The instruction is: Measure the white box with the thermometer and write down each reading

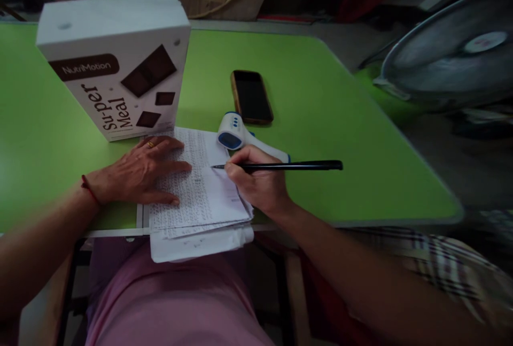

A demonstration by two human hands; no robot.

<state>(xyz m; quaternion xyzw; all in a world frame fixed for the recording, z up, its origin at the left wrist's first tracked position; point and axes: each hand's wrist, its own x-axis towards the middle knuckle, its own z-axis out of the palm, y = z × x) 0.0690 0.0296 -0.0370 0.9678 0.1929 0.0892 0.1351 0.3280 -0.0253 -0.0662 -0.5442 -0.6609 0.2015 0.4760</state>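
My right hand (260,181) is closed round a black pen (304,166), its tip at the right part of the top written sheet. Handwriting covers much of this paper (192,201), which lies on a small stack of sheets overhanging the table's front edge. Spread flat over the left side of the paper is my left hand (146,170), fingers apart, with a ring and a red wrist string. A white and blue infrared thermometer (236,132) lies just beyond my right hand, partly hidden by it.
A white NutriMotion box (116,68) stands upright beyond my left hand. The phone (252,97) lies face up behind the thermometer on the green table (340,121). At the right stands a large fan (452,52), off the table. Checked cloth (436,266) shows at the lower right.
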